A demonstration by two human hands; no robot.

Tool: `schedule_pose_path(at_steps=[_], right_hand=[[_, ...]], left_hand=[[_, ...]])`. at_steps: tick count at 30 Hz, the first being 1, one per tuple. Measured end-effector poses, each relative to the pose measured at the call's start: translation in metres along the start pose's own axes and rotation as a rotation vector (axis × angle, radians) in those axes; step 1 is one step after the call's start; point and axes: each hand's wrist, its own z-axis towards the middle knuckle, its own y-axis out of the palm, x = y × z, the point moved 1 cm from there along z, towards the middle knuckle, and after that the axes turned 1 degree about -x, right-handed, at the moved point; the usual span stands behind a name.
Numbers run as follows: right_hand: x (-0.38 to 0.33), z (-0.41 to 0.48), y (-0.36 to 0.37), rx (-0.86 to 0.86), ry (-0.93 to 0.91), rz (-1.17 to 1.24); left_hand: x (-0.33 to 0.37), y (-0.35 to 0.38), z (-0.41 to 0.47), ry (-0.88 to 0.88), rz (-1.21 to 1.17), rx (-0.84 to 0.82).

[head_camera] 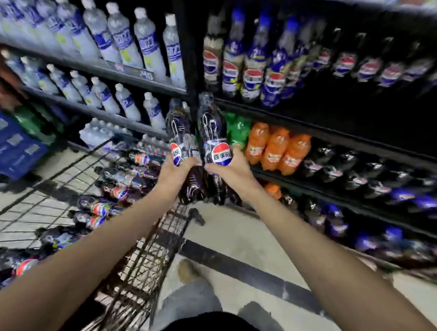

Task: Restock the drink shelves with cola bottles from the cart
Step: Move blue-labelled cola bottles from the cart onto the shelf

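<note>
My left hand (pixel 177 169) grips a dark cola bottle (pixel 178 128) with a red, white and blue label, held upright above the cart. My right hand (pixel 231 169) grips a second cola bottle (pixel 211 125) of the same kind right beside it; the two bottles nearly touch. Both stand in front of the black shelf upright. The wire cart (pixel 143 262) is at lower left, with several cola bottles (pixel 99 207) lying in it. Cola bottles (pixel 244 74) stand on the upper right shelf, whose right part is dark.
White water bottles (pixel 123 36) fill the left shelves. Orange soda bottles (pixel 275 150) and a green bottle (pixel 236 128) stand on the middle right shelf, with dark bottles (pixel 357 176) further right and below. Blue crates (pixel 10 141) sit on the floor at left. My shoe (pixel 190 271) is beside the cart.
</note>
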Motion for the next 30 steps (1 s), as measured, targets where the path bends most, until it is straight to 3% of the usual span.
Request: schedule_pose_path(at_steps=[9,15,20,30], right_hand=[[0.033,-0.114,-0.142,0.3,-0.01,0.039],[0.06,-0.154,-0.211,0.446,0.033,0.082],[0.07,-0.147,-0.265,0.547,0.066,0.083],[0.072,-0.052,-0.374,0.674,0.128,0.087]], left_hand=[[0.028,0.13,-0.106,0.112,-0.13,-0.425],[0.041,0.206,-0.144,0.074,-0.136,-0.582],[0.053,0.265,-0.136,0.043,-0.083,-0.649],[0.101,0.396,-0.052,0.19,0.126,-0.724]])
